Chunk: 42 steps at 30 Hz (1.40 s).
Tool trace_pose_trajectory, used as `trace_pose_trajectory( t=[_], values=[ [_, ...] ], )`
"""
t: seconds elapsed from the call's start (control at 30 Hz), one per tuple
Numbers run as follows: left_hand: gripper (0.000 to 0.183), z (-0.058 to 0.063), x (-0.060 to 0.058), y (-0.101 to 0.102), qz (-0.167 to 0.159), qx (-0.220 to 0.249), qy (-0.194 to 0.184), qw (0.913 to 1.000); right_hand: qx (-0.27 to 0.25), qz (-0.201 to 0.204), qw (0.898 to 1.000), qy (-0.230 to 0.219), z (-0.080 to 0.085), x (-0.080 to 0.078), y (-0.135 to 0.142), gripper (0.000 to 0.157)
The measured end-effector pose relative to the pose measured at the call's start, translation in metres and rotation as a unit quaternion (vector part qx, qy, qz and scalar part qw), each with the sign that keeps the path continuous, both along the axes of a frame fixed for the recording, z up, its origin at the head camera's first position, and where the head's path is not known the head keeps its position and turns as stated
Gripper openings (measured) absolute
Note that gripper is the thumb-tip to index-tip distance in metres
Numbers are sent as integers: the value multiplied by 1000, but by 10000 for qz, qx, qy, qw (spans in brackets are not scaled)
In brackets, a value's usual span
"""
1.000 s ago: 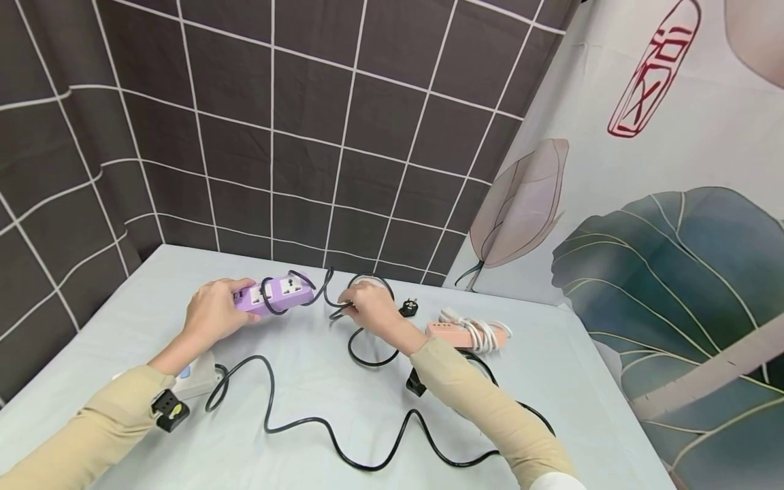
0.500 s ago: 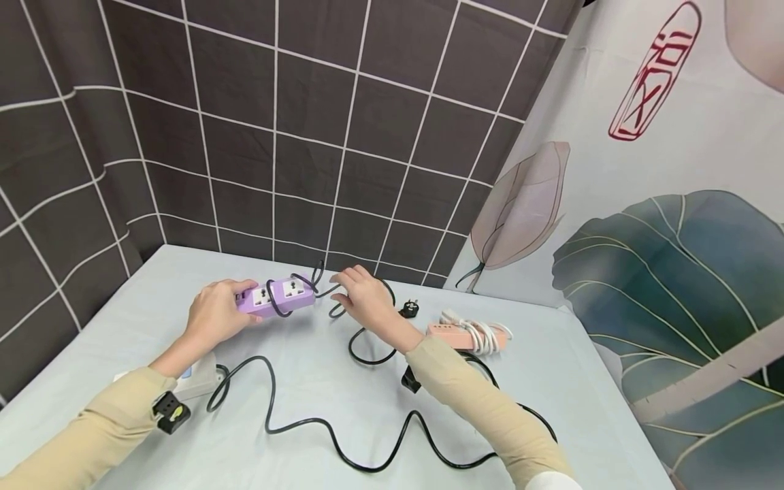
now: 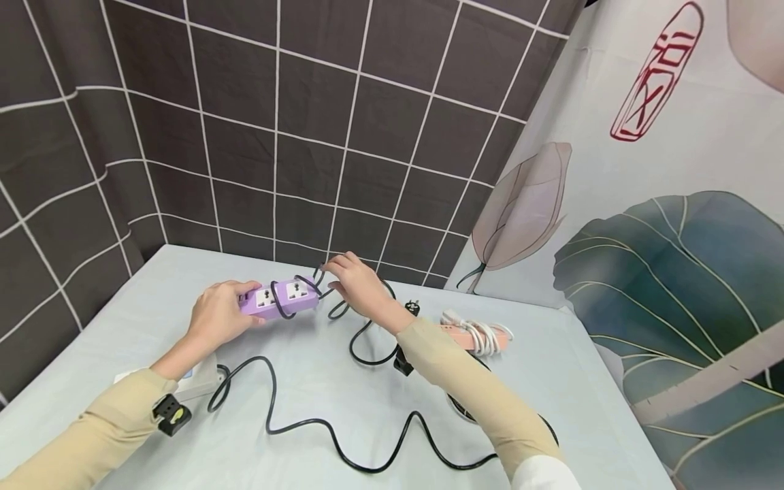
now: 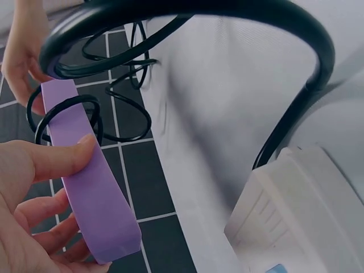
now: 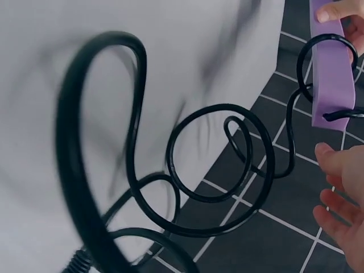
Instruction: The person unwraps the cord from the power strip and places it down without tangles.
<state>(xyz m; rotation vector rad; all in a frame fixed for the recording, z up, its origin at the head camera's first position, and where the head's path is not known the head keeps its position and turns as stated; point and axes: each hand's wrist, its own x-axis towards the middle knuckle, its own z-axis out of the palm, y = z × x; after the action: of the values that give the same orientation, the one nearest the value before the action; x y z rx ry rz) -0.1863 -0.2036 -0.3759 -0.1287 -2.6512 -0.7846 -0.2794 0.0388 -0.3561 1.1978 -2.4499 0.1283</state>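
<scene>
My left hand [image 3: 225, 312] grips a purple power strip [image 3: 282, 301] by its near end, thumb on one side and fingers on the other. A black cord is looped around the strip, and its far end shows white socket faces in the head view. Close to that end is my right hand [image 3: 361, 286], fingers apart and bent a little beside the cord loop [image 3: 319, 273]. Nothing shows between its thumb and fingers in the right wrist view. More of the black cord [image 5: 219, 230] trails in loose coils across the table.
A black plug [image 3: 412, 308] lies behind the right forearm. Beyond that forearm is an orange power strip [image 3: 456, 335] wrapped in white cord. A white power strip [image 3: 199, 381] sits under the left forearm, its long black cord [image 3: 315, 420] winding over the pale table [image 3: 233, 442].
My right hand has let go of the cord coils and moved left, up to the purple power strip's far end. My left hand keeps its grip on the strip, nearly still.
</scene>
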Motion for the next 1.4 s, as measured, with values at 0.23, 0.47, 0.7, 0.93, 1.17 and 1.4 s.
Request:
trace_pose_trajectory(
  t=[0.23,0.47,0.7,0.93,1.17,1.4],
  values=[
    [62,3,1,3,-65,-75,86,9999,585,182,9980,-157,8,-11,-6,31],
    [61,3,1,7,-125,-114,103,9998,869,355,9939,-572,5,-19,-13,24],
    [61,2,2,8,-170,-156,201,9995,936,370,9940,-429,-4,-22,-13,21],
    [60,2,1,9,-195,-174,239,9994,1001,346,9939,-292,-10,-24,-12,20],
    [59,2,1,9,-205,-188,274,9992,875,446,9946,-336,-10,-24,-10,13],
    [58,2,2,10,-246,-201,238,9992,784,164,9962,-352,-12,-23,-9,12]
  ],
)
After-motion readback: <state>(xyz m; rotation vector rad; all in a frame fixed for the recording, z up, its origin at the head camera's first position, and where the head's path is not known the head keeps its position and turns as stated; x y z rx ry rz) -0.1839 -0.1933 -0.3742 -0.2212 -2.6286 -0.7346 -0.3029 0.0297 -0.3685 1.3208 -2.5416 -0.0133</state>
